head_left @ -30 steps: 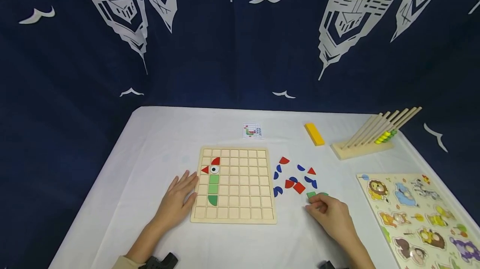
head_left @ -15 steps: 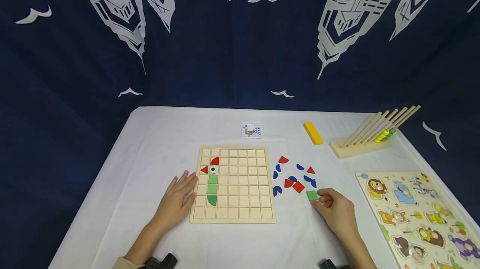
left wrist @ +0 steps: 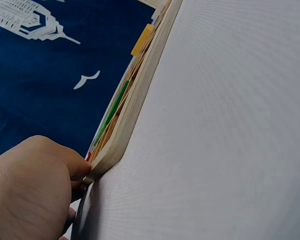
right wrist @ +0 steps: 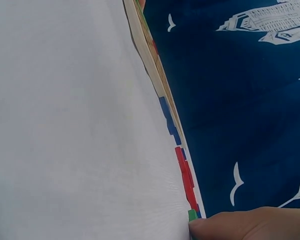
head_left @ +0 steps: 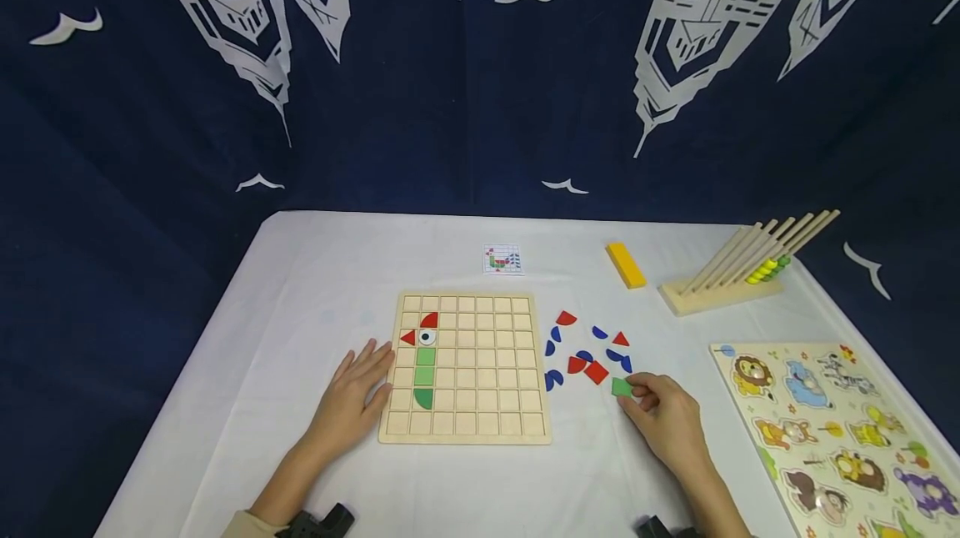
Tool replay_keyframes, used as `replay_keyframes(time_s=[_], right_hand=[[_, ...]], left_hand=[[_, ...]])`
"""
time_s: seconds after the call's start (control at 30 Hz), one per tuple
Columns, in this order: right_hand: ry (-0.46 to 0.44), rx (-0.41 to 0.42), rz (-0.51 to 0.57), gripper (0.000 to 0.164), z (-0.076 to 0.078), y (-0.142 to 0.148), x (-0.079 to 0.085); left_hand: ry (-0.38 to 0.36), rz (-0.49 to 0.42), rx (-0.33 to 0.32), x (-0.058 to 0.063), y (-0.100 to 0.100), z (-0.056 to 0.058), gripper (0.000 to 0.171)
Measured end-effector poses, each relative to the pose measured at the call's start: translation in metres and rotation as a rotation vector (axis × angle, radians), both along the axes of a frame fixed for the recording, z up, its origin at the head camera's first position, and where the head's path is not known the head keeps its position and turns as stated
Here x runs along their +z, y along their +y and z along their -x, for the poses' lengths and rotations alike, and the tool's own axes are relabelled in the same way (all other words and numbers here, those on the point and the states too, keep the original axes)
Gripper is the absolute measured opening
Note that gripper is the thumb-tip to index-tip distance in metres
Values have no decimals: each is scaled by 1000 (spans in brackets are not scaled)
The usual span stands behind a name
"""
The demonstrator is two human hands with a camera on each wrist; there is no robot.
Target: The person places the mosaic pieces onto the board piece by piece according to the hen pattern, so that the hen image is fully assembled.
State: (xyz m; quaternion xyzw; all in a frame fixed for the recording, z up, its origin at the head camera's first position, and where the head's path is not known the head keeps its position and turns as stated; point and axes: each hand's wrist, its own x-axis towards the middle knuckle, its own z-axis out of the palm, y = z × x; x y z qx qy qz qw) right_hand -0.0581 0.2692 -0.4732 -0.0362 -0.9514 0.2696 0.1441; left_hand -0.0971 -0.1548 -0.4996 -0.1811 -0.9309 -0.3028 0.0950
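A wooden grid board (head_left: 487,404) lies on the white table, with a column of red, eye-marked and green pieces on its left side. My left hand (head_left: 351,399) rests flat beside the board, fingers extended, fingertips at its left edge. In the left wrist view, the thumb side of the left hand (left wrist: 35,185) meets the board's corner. To the right of the board, my right hand (head_left: 667,421) pinches a green square piece (head_left: 621,387) at its right edge between thumb and fingers. The right wrist view shows the thumb (right wrist: 225,226) against the green piece (right wrist: 192,215).
Several loose blue and red pieces, among them a red square (head_left: 596,372), lie between board and right hand. Behind stand a small picture card (head_left: 502,259), a yellow block (head_left: 626,265) and a peg rack (head_left: 720,296). An animal puzzle board (head_left: 817,438) lies at the right.
My right hand has shifted off toward the right, then slightly back left onto the green square, whose angle has changed a little. The left hand stays at the board's edge.
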Motion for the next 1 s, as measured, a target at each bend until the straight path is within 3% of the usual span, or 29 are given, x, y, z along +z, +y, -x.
replay_keyframes(time_s=[0.2,0.33,0.57,0.73,0.83,1.0], right_hand=[[-93,16,-27,20,-1,-1,9],[-102,64,-29,22,0,-16,20],[27,350,54,24,15,-79,37],[-3,550,103,21,28,-132,36],[-46,612,101,19,33,-157,32],[-102,649,114,17,38,-179,24]], left_hand=[[-14,-4,3,0,-1,0,46],[-17,-10,4,1,-1,0,46],[-21,-8,9,1,-2,-2,47],[-22,-11,10,1,-2,-1,46],[-23,-14,13,1,-1,-1,46],[-25,-15,7,2,-1,-1,46]])
